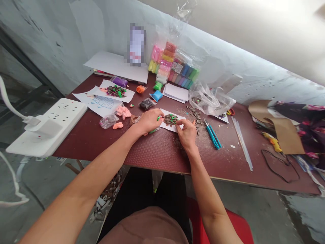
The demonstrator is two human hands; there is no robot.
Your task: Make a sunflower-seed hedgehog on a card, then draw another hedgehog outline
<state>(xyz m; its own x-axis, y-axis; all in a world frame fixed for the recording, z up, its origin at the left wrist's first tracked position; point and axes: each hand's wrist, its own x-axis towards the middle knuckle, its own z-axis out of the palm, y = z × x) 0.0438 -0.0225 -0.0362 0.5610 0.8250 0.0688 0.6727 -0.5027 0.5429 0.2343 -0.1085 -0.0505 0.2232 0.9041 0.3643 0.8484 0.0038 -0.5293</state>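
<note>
A hedgehog-like figure (170, 119) of striped seeds with green clay tips lies on a small white card (165, 112), between my two hands. At its left side, my left hand (151, 120) has its fingers closed in a pinch, with a bit of green clay (158, 118) showing at the fingertips. My right hand (187, 133) is at the card's right edge, thumb and forefinger pinched together; anything between them is hidden. Loose sunflower seeds (196, 115) are scattered just beyond it. Brown clay in a wrapper (134, 119) lies beside my left hand.
A teal-handled cutting tool (213, 136) and clear sticks (242, 144) lie to the right, before a yellow glue gun (272, 141). Bagged clay (165, 64) stands at the wall. A second seed figure (116, 90) and a hedgehog drawing (101, 102) are left, near a power strip (61, 115).
</note>
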